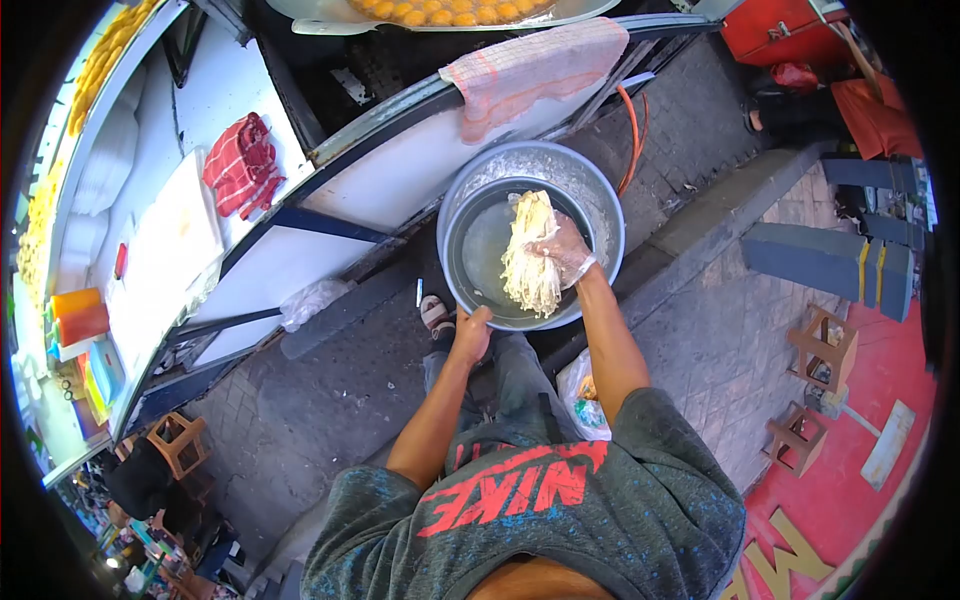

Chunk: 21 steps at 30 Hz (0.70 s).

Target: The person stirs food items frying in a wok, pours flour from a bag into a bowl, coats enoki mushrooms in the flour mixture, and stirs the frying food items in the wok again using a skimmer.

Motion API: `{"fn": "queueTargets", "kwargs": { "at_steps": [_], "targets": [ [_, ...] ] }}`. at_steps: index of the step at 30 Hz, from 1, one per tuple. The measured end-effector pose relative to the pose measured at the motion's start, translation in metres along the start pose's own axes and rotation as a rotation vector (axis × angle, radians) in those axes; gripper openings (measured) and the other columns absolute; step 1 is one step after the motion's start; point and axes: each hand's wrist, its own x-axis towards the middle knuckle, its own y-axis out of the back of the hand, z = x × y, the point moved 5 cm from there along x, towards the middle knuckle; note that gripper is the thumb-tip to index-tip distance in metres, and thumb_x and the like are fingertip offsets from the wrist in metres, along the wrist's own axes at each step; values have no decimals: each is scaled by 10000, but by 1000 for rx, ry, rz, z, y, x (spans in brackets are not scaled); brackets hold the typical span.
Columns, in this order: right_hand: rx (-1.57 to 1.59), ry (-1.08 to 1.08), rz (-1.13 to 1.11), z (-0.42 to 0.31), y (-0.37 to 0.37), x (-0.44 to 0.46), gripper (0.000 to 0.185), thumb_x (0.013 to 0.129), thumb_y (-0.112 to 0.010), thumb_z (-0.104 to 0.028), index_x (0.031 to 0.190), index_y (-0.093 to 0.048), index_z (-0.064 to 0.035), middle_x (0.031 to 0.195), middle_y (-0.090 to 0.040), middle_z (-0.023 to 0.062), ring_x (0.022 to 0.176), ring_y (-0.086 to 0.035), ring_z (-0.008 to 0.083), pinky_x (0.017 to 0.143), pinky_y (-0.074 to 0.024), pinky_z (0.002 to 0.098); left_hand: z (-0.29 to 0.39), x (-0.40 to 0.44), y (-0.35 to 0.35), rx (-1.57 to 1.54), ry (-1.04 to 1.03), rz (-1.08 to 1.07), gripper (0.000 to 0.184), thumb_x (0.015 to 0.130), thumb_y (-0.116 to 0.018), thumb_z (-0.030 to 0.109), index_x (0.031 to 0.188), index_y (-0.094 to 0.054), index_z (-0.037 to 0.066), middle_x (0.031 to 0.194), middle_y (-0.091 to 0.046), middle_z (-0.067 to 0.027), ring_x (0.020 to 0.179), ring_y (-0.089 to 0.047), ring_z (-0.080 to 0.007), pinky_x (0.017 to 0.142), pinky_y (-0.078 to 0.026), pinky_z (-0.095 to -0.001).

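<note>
A large grey-blue basin (pixel 612 205) with white floury smears holds a smaller dark grey basin (pixel 480 240). My left hand (pixel 472 336) is closed on the near left rim, its fingertips partly hidden. Over the smaller basin my right hand (pixel 566 250), in a clear plastic glove, grips a thick bunch of enoki mushrooms (pixel 530 265). The pale strands look coated and hang toward me. Some of the right fingers are hidden behind the bunch.
A stall counter with a pink cloth (pixel 540 70) and a red checked cloth (pixel 243 165) stands ahead and left. Round orange-yellow food (pixel 440 12) sits in a pan at the top. A plastic bag (pixel 582 395) lies by my leg; stools (pixel 822 348) and another person (pixel 875 115) are right.
</note>
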Motion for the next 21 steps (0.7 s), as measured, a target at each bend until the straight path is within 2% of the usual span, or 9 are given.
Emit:
{"fn": "queueTargets", "kwargs": {
  "at_steps": [1,2,5,10,13,17,18,21],
  "targets": [
    [44,14,-5,-7,-4,-4,706,599,-799,23,1237,-498,-15,1114,-596,78,987,-588,180,860,-499,334,-1,2,4,11,11,15,438,722,-456,-45,1149,-451,52,1082,-534,-89,989,-563,-224,849,-498,-375],
    [-3,85,-3,-17,-8,-8,638,643,-736,30,1234,-500,-10,1077,-611,82,943,-609,182,826,-508,329,-2,4,6,5,13,8,441,719,-457,-47,1149,-453,53,1080,-538,-88,988,-566,-225,848,-499,-378],
    [74,80,-14,-25,3,-11,721,611,-786,35,1258,-473,-16,1134,-584,82,1005,-587,194,867,-499,342,2,8,12,2,1,-10,451,712,-464,-50,1150,-457,58,1069,-551,-82,980,-576,-226,843,-504,-386],
    [188,94,-83,-63,17,-20,701,602,-730,2,1251,-466,6,1129,-593,98,1012,-595,198,870,-495,334,2,17,33,12,-29,-12,461,716,-483,-46,1160,-461,74,1038,-568,-63,945,-593,-221,823,-519,-399],
    [87,166,-50,-89,36,-18,689,609,-733,-4,1244,-465,12,1113,-599,98,1000,-601,196,869,-495,330,7,16,40,-8,-66,18,472,721,-483,-49,1174,-458,79,1046,-570,-63,939,-596,-218,824,-521,-403],
    [-14,106,-109,-97,83,-2,689,626,-776,-60,1238,-468,5,1106,-602,80,980,-606,175,861,-501,324,8,17,65,27,-70,61,504,721,-469,-56,1208,-439,69,1076,-559,-65,961,-591,-222,826,-516,-401],
    [-183,141,-113,-93,102,10,651,647,-789,-98,1215,-487,2,1071,-616,74,959,-607,155,833,-510,319,12,13,62,2,-89,79,508,715,-470,-64,1208,-432,53,1080,-550,-71,966,-582,-221,830,-508,-390],
    [-493,-12,0,-84,128,31,624,634,-802,-158,1164,-524,19,1021,-634,98,938,-608,161,807,-505,318,15,2,74,18,-107,212,523,703,-467,-74,1211,-428,45,1095,-541,-84,979,-569,-223,852,-495,-391]
  ]
}}
